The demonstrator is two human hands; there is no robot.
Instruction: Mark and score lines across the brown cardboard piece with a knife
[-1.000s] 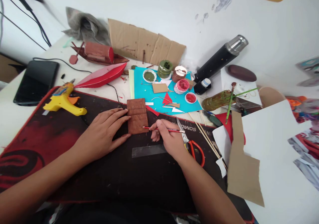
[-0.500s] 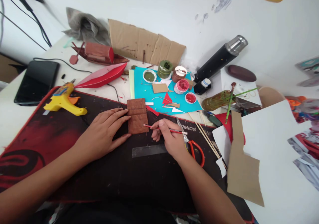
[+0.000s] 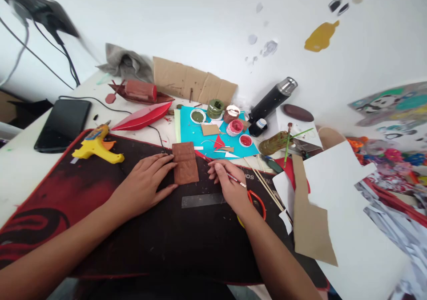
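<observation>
A brown-painted, creased rectangular piece, seemingly cardboard, lies on the dark mat. My left hand rests flat with fingers stretched out, its fingertips touching the piece's left edge. Right of the piece, my right hand is closed around a red pencil. The pencil's point faces up and left, off the brown piece. A clear ruler lies below, its right end hidden by my right hand. Scissors with orange handles are partly covered by my right hand and forearm.
A yellow glue gun and black phone are at left. Behind sit a red paper boat, a brown model boat and paint jars on blue paper. Wooden sticks and cut cardboard lie right.
The pencil's tip has left the right edge of the brown piece, as my right hand shifted slightly away. My left hand stays at the piece. The camera view has tilted upward and turned.
</observation>
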